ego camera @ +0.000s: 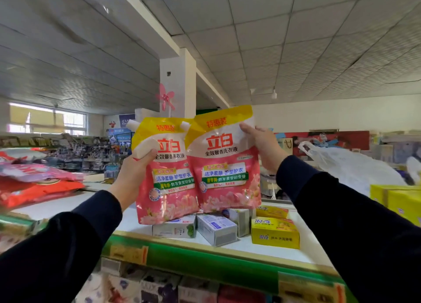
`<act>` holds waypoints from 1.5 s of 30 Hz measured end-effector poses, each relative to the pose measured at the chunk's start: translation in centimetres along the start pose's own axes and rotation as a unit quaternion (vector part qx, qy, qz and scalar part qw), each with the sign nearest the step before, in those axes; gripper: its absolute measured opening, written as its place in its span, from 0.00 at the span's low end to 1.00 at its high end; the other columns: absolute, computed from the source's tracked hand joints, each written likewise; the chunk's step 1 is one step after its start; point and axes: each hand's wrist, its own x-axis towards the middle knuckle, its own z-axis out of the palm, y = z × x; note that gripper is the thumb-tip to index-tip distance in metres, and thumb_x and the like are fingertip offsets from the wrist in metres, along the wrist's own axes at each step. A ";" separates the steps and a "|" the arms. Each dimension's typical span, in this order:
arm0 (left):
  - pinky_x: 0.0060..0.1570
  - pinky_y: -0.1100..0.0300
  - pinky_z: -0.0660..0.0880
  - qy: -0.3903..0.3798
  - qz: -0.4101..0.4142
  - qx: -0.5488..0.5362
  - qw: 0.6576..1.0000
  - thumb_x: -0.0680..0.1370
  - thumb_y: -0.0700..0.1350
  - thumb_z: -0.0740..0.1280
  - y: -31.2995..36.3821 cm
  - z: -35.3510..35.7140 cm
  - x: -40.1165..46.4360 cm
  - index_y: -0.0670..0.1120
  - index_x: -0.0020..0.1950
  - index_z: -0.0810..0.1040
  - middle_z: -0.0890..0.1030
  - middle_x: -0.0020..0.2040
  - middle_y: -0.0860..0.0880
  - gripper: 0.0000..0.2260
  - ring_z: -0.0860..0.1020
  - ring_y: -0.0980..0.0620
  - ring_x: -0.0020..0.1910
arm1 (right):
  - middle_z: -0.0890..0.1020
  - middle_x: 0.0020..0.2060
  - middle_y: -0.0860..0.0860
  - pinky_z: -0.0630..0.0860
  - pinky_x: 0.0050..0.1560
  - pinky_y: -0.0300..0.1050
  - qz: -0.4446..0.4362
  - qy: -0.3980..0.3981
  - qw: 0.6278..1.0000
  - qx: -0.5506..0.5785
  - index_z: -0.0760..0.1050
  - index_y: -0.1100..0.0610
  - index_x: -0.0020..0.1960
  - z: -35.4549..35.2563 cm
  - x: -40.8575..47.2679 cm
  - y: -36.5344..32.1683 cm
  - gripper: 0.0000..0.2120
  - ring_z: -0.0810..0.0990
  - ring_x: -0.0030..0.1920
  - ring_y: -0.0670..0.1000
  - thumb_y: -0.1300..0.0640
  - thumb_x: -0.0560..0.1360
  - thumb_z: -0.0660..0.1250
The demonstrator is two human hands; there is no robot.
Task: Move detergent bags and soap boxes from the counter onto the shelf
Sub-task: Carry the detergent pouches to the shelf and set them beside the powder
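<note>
Two pink and yellow detergent bags with spouts are held side by side, upright, above the white top shelf (68, 206). My left hand (134, 173) grips the left bag (168, 177) at its left edge. My right hand (265, 145) grips the right bag (225, 161) at its upper right edge. Below the bags, soap boxes lie on the shelf: white and grey ones (216, 228) and a yellow one (274, 233).
Red and pink bags (38, 184) lie stacked on the shelf at the left. Yellow boxes (396, 200) and a white plastic bag (355, 166) are at the right. The shelf's green front edge (205, 264) runs below, with packaged goods under it. A white pillar (180, 82) stands behind.
</note>
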 end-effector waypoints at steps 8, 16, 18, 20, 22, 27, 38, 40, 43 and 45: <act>0.53 0.43 0.81 -0.057 -0.064 0.077 0.993 0.70 0.54 0.77 -2.4 -2.7 -2.9 0.51 0.59 0.82 0.88 0.51 0.48 0.20 0.87 0.44 0.50 | 0.88 0.50 0.59 0.84 0.54 0.57 0.091 -0.084 0.991 -0.048 0.80 0.60 0.59 -1.8 -3.5 6.2 0.27 0.88 0.48 0.59 0.46 0.68 0.79; 0.47 0.41 0.83 0.024 -0.119 -0.061 0.991 0.77 0.43 0.74 -3.9 -1.5 -4.7 0.44 0.63 0.80 0.86 0.54 0.39 0.15 0.86 0.37 0.49 | 0.89 0.43 0.58 0.85 0.41 0.53 0.094 -0.031 0.995 0.022 0.78 0.61 0.58 0.4 -4.2 7.5 0.21 0.88 0.41 0.60 0.51 0.71 0.79; 0.44 0.42 0.84 0.067 -0.110 -0.067 0.989 0.79 0.41 0.73 -3.5 -0.8 -4.6 0.42 0.61 0.80 0.86 0.54 0.38 0.11 0.86 0.38 0.46 | 0.88 0.44 0.59 0.85 0.46 0.58 0.072 -0.007 0.997 0.029 0.79 0.61 0.57 1.3 -4.0 7.1 0.16 0.88 0.42 0.62 0.53 0.74 0.76; 0.39 0.46 0.84 0.091 -0.088 -0.072 0.989 0.79 0.41 0.72 -2.4 -0.3 -4.4 0.43 0.58 0.80 0.86 0.54 0.38 0.09 0.86 0.40 0.43 | 0.88 0.45 0.61 0.85 0.49 0.60 0.052 -0.006 0.998 0.039 0.79 0.62 0.56 2.1 -3.6 6.0 0.15 0.88 0.42 0.62 0.54 0.75 0.76; 0.37 0.48 0.83 0.102 -0.072 -0.069 0.990 0.79 0.42 0.73 -0.9 -0.7 -4.2 0.44 0.57 0.80 0.86 0.54 0.39 0.09 0.86 0.41 0.42 | 0.88 0.44 0.61 0.85 0.42 0.55 0.039 -0.015 0.998 0.056 0.79 0.62 0.55 2.8 -3.1 4.6 0.15 0.88 0.39 0.61 0.54 0.74 0.76; 0.40 0.47 0.83 0.148 -0.029 -0.007 0.989 0.78 0.46 0.74 4.1 -5.3 -5.7 0.43 0.60 0.79 0.87 0.52 0.41 0.14 0.87 0.40 0.44 | 0.88 0.40 0.58 0.83 0.32 0.47 0.034 -0.099 0.984 0.143 0.78 0.62 0.54 6.2 -3.5 3.0 0.15 0.88 0.36 0.58 0.55 0.73 0.77; 0.41 0.49 0.85 0.296 0.054 0.141 0.943 0.78 0.45 0.74 16.0 -23.2 -18.5 0.47 0.54 0.80 0.87 0.48 0.44 0.07 0.87 0.45 0.40 | 0.88 0.49 0.61 0.84 0.39 0.52 0.087 -0.324 0.905 0.262 0.80 0.60 0.57 28.2 -13.9 3.5 0.16 0.88 0.43 0.60 0.55 0.73 0.76; 0.40 0.50 0.84 0.327 0.064 0.164 0.929 0.77 0.46 0.74 18.9 -27.1 -22.0 0.46 0.56 0.80 0.88 0.49 0.44 0.09 0.87 0.44 0.42 | 0.87 0.51 0.61 0.84 0.40 0.53 0.104 -0.361 0.881 0.287 0.79 0.60 0.58 32.9 -16.9 2.7 0.19 0.88 0.45 0.61 0.53 0.72 0.77; 0.47 0.45 0.84 0.374 0.076 0.209 0.900 0.77 0.46 0.75 24.1 -33.2 -28.7 0.47 0.56 0.82 0.88 0.51 0.43 0.09 0.87 0.42 0.46 | 0.87 0.53 0.61 0.84 0.46 0.57 0.134 -0.424 0.837 0.319 0.79 0.60 0.60 40.3 -22.4 1.2 0.22 0.87 0.49 0.63 0.51 0.70 0.78; 0.48 0.44 0.84 0.417 0.091 0.244 0.871 0.77 0.47 0.75 28.2 -37.4 -34.3 0.48 0.56 0.82 0.88 0.52 0.44 0.10 0.87 0.42 0.47 | 0.87 0.53 0.62 0.83 0.50 0.61 0.148 -0.462 0.807 0.336 0.79 0.61 0.61 45.3 -27.2 -0.4 0.24 0.87 0.50 0.64 0.51 0.70 0.79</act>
